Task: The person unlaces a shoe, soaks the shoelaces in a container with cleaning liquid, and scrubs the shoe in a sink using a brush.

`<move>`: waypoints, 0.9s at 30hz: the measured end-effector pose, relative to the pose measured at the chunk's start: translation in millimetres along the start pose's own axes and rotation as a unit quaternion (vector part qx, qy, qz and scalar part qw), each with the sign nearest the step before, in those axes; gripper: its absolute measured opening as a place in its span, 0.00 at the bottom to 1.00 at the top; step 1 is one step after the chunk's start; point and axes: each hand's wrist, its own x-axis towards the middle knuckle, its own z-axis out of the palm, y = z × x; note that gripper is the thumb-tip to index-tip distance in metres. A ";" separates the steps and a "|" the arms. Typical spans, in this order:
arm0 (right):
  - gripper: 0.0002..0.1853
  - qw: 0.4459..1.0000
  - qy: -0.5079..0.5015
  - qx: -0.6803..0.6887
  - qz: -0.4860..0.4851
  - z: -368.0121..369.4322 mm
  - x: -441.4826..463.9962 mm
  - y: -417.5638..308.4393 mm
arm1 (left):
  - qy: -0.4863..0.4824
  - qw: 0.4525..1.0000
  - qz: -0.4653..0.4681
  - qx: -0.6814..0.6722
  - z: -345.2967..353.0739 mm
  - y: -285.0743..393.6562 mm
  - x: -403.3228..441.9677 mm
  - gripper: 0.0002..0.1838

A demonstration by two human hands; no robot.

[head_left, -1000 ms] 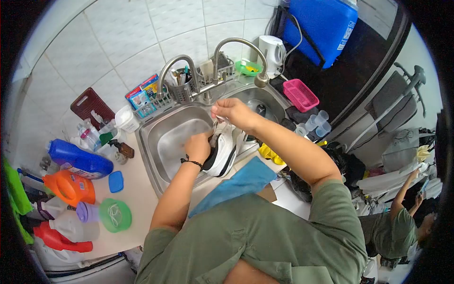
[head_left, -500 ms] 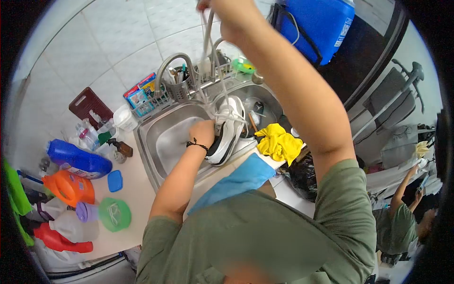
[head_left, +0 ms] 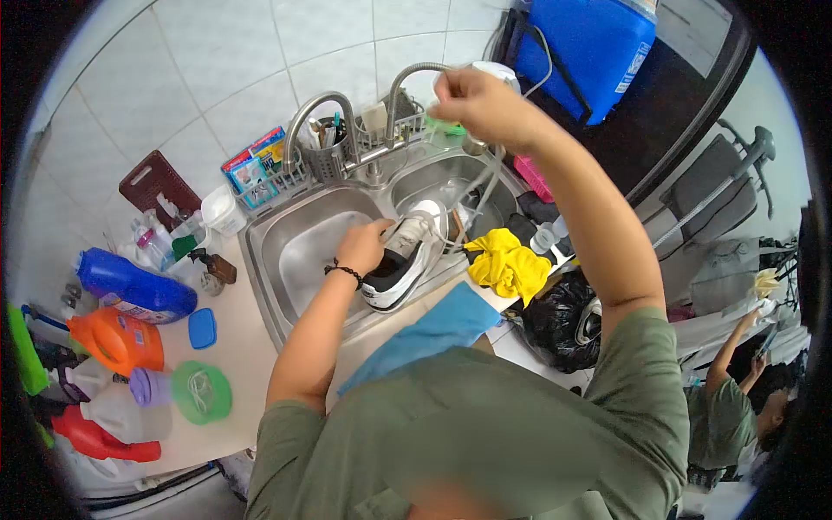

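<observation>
A white and black shoe (head_left: 400,269) lies tilted on the divider and front rim of the double sink, its heel toward me. My left hand (head_left: 360,248) is at the shoe's opening, an index finger on the tongue and the other fingers curled and partly hidden. Raised above the right basin, my right hand (head_left: 472,102) pinches a pale shoelace (head_left: 490,184), which hangs in loose strands down to the shoe. A blue cloth (head_left: 425,334) lies on the counter edge, and a yellow cloth (head_left: 507,267) is right of the shoe.
Two curved faucets (head_left: 329,97) stand behind the basins. Left on the counter are a blue bottle (head_left: 134,286), an orange bottle (head_left: 117,340) and a green bowl (head_left: 201,393). A black bag (head_left: 559,321) is at the right. Another person (head_left: 724,416) shows at the far right.
My right hand rose high with the lace, then came down and to the right. The lace is now longer and looser. My left hand stays by the shoe, which has shifted slightly.
</observation>
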 end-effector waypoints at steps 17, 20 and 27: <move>0.11 0.946 -0.011 -0.314 -0.079 156.5 -83.2 168.4 | 0.035 0.981 0.104 0.159 26.6 52.4 -22.2 0.22; 0.08 0.924 -0.087 -0.340 -0.154 146.8 -69.7 167.8 | 0.036 0.990 0.079 0.112 22.4 54.6 -22.8 0.18; 0.05 0.890 -0.094 -0.333 -0.296 151.8 -39.2 145.8 | 0.078 0.991 0.095 0.055 31.7 46.8 -16.9 0.18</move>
